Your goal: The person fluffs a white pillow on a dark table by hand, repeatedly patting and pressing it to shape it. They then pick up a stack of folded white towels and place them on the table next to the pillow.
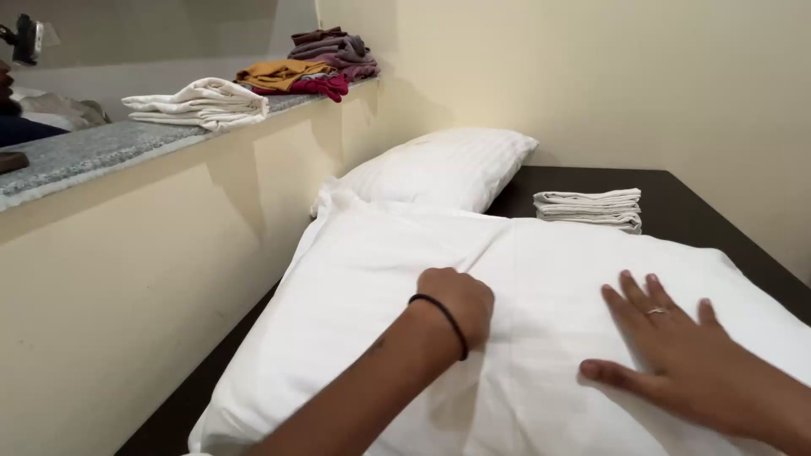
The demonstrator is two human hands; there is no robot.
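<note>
A large white pillow lies across a dark bed surface in front of me. My left hand, with a black band on the wrist, rests on the pillow's middle with its fingers curled under; whether they pinch the fabric is hidden. My right hand, wearing a ring, lies flat on the pillow's right part with fingers spread. A second white pillow sits behind, against the wall corner.
A small stack of folded white cloths lies on the dark surface at the back right. A grey stone ledge on the left carries folded white towels and coloured folded clothes. Cream walls close the back and left.
</note>
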